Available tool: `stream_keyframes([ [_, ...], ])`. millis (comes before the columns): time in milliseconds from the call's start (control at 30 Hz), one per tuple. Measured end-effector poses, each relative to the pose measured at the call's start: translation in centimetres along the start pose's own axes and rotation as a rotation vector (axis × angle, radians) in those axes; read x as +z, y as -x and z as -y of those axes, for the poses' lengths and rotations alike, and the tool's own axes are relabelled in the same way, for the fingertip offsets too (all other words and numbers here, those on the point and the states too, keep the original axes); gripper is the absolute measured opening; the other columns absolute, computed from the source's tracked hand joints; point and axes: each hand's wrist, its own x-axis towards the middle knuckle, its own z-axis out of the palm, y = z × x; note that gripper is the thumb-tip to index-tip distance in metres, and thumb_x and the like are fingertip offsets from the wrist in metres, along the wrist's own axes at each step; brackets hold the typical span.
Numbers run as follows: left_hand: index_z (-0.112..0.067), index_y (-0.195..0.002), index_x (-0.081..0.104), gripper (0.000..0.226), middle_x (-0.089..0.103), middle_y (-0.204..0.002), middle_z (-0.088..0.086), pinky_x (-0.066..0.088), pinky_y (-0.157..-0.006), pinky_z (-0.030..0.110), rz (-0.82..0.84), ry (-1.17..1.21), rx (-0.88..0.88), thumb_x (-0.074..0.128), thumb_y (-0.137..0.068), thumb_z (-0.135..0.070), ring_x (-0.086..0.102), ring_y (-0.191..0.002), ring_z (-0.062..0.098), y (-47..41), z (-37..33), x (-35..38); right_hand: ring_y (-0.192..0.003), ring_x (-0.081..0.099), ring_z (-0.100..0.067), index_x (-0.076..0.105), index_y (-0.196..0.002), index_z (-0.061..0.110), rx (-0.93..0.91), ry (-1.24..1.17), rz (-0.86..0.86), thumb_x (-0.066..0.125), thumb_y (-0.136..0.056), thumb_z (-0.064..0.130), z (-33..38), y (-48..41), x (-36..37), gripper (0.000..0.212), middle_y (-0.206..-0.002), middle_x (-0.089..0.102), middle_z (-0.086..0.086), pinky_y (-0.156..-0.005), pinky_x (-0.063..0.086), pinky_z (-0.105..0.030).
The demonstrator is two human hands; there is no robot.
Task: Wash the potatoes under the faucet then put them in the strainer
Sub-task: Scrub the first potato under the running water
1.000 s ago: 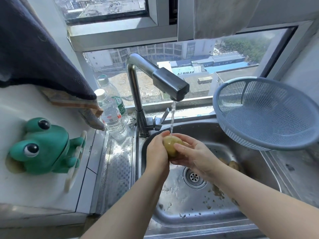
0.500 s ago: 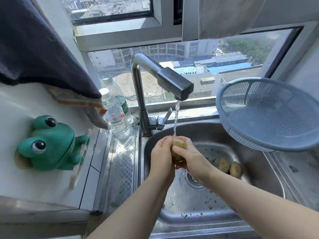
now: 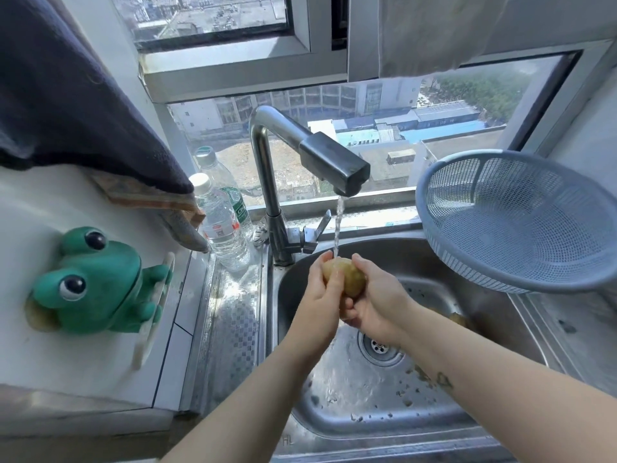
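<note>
Head view is showing both hands meeting over the back of the stainless steel sink [image 3: 287,426], at about its 11 o'clock. They are directly under the thin stream of water [image 3: 338,228] falling from the black-tipped chrome faucet [image 3: 334,162]. The left hand [image 3: 320,299] is curling round the oval yellow-brown potato [image 3: 347,275] from 9 o'clock, thumb lying across its front. The right hand [image 3: 379,304] is cupping it from 3 o'clock and from below. The potato is sitting between the two palms, its top touching the stream, well above the basin floor.

At the sink's 2 o'clock corner, the blue-grey plastic mesh strainer [image 3: 467,262] is leaning tilted, its rim overhanging the basin edge. Bare basin wall is lying between it and the right hand. A second brown potato [image 3: 458,318] is lying at 3 o'clock on the basin floor, partly hidden behind the right forearm. The round drain [image 3: 380,350] is sitting just below the hands, with dirt specks scattered toward 5 o'clock.

At 9 o'clock, on the patterned steel bench [image 3: 233,322], two clear plastic water bottles [image 3: 223,225] are standing just beside the faucet base. Farther that way, a green frog-shaped holder [image 3: 96,282] is sitting beneath a dark navy cloth [image 3: 66,95].
</note>
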Motion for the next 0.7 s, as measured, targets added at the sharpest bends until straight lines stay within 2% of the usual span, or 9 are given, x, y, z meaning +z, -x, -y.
stream_keyframes([
  [100,-0.029,-0.115,0.047,0.016,0.059,-0.094,-0.007,0.049,-0.059,0.012,-0.048,-0.080,0.085,0.048,-0.099,-0.025,0.060,-0.066,-0.009,0.1,-0.1,-0.2,-0.039,0.035,-0.010,0.055,-0.108,0.011,0.117,0.098,0.008,0.024,-0.098,0.056,-0.1,0.3,0.5,0.055,-0.065,0.043,-0.007,-0.034,0.026,-0.016],
  [167,-0.026,-0.103,0.052,0.006,0.059,-0.088,-0.002,0.046,-0.054,0.020,-0.123,-0.098,0.087,0.048,-0.098,-0.028,0.059,-0.068,0.004,-0.4,-0.5,0.0,-0.039,0.033,-0.010,0.054,-0.103,0.012,0.075,0.217,-0.016,0.023,-0.096,0.060,-0.5,0.5,0.9,0.059,-0.062,0.041,-0.005,-0.037,0.023,-0.017],
  [267,-0.015,-0.089,0.056,0.021,0.058,-0.079,0.008,0.040,-0.050,0.029,-0.205,0.068,-0.046,0.050,-0.085,-0.035,0.054,-0.067,0.022,-1.7,-0.8,0.3,-0.042,0.037,-0.008,0.044,-0.113,0.008,-0.113,0.555,-0.071,0.029,-0.092,0.063,-1.4,0.4,1.0,0.061,-0.063,0.041,-0.001,-0.040,0.029,-0.021],
  [333,-0.012,-0.082,0.057,0.020,0.061,-0.072,0.006,0.043,-0.053,0.031,-0.251,0.245,-0.159,0.048,-0.084,-0.029,0.056,-0.064,0.023,-2.3,-0.8,0.5,-0.054,0.043,-0.005,0.037,-0.121,0.012,-0.212,0.821,-0.096,0.031,-0.092,0.061,-1.5,0.5,0.7,0.056,-0.073,0.046,0.003,-0.052,0.034,-0.021],
  [400,-0.011,-0.076,0.057,0.018,0.061,-0.065,0.003,0.046,-0.056,0.029,-0.280,0.409,-0.266,0.048,-0.090,-0.019,0.057,-0.059,0.019,-2.6,-0.9,0.5,-0.076,0.050,-0.005,0.030,-0.128,0.013,-0.285,0.989,-0.075,0.031,-0.095,0.055,-1.4,0.7,0.2,0.053,-0.093,0.051,0.007,-0.067,0.038,-0.022],
  [467,-0.009,-0.076,0.059,0.019,0.061,-0.061,0.005,0.051,-0.056,0.029,-0.279,0.507,-0.375,0.050,-0.091,-0.017,0.058,-0.058,0.019,-2.8,-1.4,0.1,-0.101,0.053,-0.015,0.026,-0.132,0.013,-0.370,1.201,-0.046,0.034,-0.098,0.046,-1.2,1.0,-0.7,0.049,-0.119,0.051,-0.001,-0.084,0.041,-0.030],
  [533,-0.008,-0.073,0.059,0.026,0.062,-0.057,0.008,0.053,-0.051,0.029,-0.248,0.550,-0.451,0.049,-0.094,-0.021,0.060,-0.055,0.021,-3.1,-2.0,-0.4,-0.111,0.054,-0.024,0.024,-0.135,0.015,-0.503,1.378,-0.030,0.039,-0.097,0.042,-1.4,1.0,-1.7,0.048,-0.130,0.047,-0.006,-0.093,0.043,-0.039],
  [633,-0.003,-0.080,0.059,0.043,0.066,-0.063,0.014,0.055,-0.060,0.035,-0.164,0.570,-0.503,0.038,-0.102,-0.033,0.066,-0.057,0.024,-3.3,-2.8,-0.5,-0.102,0.059,-0.026,0.016,-0.137,0.027,-0.669,1.338,-0.077,0.046,-0.094,0.040,-1.6,0.8,-2.1,0.054,-0.125,0.050,-0.005,-0.088,0.046,-0.041],
  [700,0.001,-0.093,0.059,0.048,0.067,-0.071,0.018,0.054,-0.071,0.031,-0.109,0.577,-0.506,0.032,-0.104,-0.037,0.068,-0.062,0.023,-3.0,-3.0,-0.4,-0.095,0.060,-0.022,0.017,-0.134,0.035,-0.740,1.286,-0.112,0.047,-0.093,0.044,-1.4,0.6,-1.7,0.051,-0.118,0.054,-0.002,-0.085,0.048,-0.040],
])
